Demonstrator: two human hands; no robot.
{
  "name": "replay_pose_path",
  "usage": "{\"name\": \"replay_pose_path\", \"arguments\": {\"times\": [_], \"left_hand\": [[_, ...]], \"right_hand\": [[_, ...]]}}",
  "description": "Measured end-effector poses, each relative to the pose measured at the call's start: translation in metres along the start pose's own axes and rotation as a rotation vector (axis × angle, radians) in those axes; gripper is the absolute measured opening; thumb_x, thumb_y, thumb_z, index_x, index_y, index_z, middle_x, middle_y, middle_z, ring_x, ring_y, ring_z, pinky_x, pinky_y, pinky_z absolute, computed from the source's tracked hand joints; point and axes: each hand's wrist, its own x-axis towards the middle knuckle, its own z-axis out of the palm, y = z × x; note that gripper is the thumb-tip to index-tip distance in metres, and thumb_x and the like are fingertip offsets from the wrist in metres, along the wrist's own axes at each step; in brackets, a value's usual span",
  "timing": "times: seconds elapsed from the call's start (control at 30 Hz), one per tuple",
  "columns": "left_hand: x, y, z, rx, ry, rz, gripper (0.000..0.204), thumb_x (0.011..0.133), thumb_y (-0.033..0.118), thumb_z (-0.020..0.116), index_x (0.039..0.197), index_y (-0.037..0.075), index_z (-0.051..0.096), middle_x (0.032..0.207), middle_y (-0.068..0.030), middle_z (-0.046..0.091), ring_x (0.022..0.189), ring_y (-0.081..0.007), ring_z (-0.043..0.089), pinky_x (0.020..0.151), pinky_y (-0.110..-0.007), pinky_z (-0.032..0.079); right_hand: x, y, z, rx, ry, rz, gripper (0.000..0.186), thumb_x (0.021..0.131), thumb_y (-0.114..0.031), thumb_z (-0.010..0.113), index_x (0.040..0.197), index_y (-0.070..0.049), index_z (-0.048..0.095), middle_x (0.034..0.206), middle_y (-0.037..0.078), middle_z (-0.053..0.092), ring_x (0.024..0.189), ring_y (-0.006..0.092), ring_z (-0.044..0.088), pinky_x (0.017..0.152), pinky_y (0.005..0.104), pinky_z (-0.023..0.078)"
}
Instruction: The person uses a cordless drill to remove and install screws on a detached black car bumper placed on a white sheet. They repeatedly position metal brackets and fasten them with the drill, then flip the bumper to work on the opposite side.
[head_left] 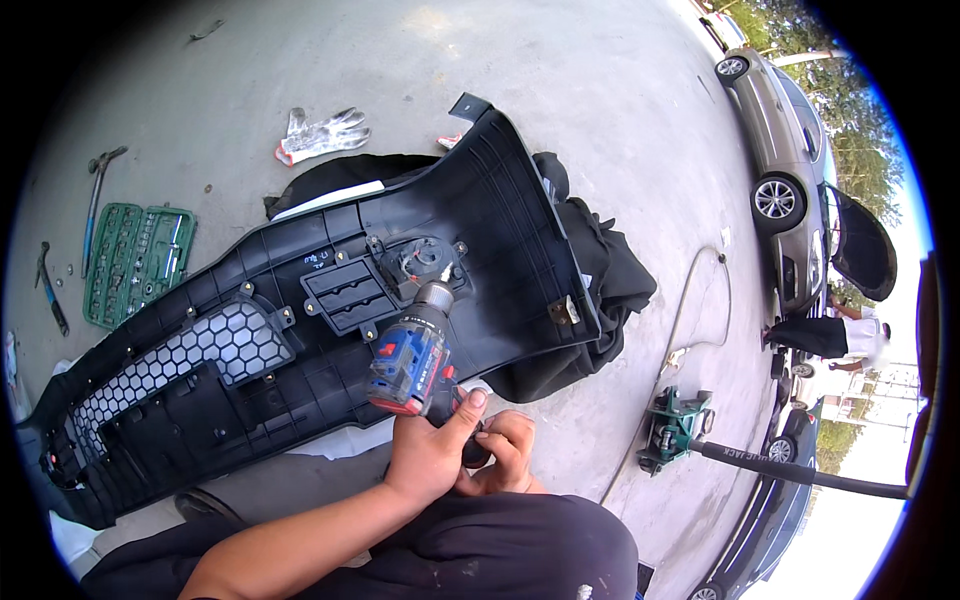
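Observation:
My left hand [436,445] grips a blue, red and black cordless drill [410,365] by its handle. My right hand [505,450] is curled at the handle's lower end, partly hidden. The drill's chuck [434,296] points at a round black fitting [420,258] on the inner side of a large black plastic bumper [510,210]; whether the tip touches it is unclear. Left of the drill are a rectangular slatted panel [340,295] and a honeycomb grille [170,370], both on the bumper. Black cloth [610,270] lies under the bumper's right end.
A green socket case [135,265], hammer [98,185], second tool [50,285] and white glove [320,138] lie on the concrete. At right are a green floor jack [672,430], a hose [690,300], parked cars [785,200] and another person [840,338] by an open bonnet.

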Motion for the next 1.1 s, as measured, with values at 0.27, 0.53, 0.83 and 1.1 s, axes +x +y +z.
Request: {"name": "replay_pose_path", "arguments": {"times": [0.27, 0.53, 0.83, 1.1], "left_hand": [[0.036, 0.038, -0.055, 0.326, -0.476, -0.066, 0.033, 0.097, 0.015, 0.085, 0.123, 0.004, 0.068, 0.105, -0.0013, 0.073, 0.098, -0.0108, 0.067, 0.090, -0.034, 0.056], [0.049, 0.012, -0.028, 0.072, -0.464, -0.298, 0.054, 0.092, 0.007, 0.082, 0.142, 0.004, 0.064, 0.109, -0.0060, 0.075, 0.104, -0.0159, 0.072, 0.095, -0.035, 0.056], [0.054, -0.012, 0.000, -0.131, -0.429, -0.375, 0.047, 0.094, 0.010, 0.077, 0.138, 0.002, 0.064, 0.100, -0.0087, 0.074, 0.093, -0.0199, 0.074, 0.091, -0.038, 0.059], [0.055, -0.019, 0.010, -0.159, -0.414, -0.387, 0.040, 0.101, 0.016, 0.076, 0.136, 0.003, 0.064, 0.097, -0.0065, 0.071, 0.090, -0.0186, 0.072, 0.089, -0.038, 0.060]], "right_hand": [[0.111, 0.085, -0.099, -0.402, -0.179, 0.565, 0.090, 0.090, -0.027, 0.086, 0.164, -0.002, 0.042, 0.148, 0.023, 0.062, 0.136, 0.0401, 0.063, 0.110, 0.0509, 0.053], [0.126, 0.108, -0.086, -0.074, -0.293, 0.757, 0.079, 0.092, -0.004, 0.065, 0.168, -0.004, 0.044, 0.150, 0.024, 0.064, 0.138, 0.0295, 0.064, 0.120, 0.0418, 0.046], [0.105, 0.127, -0.077, 0.066, -0.150, 0.668, 0.071, 0.091, 0.003, 0.061, 0.161, 0.004, 0.051, 0.146, 0.018, 0.068, 0.136, 0.0233, 0.064, 0.120, 0.0370, 0.044], [0.107, 0.123, -0.076, 0.114, -0.128, 0.746, 0.070, 0.090, 0.006, 0.058, 0.160, 0.005, 0.052, 0.137, 0.013, 0.071, 0.124, 0.0178, 0.067, 0.112, 0.0325, 0.050]]}}
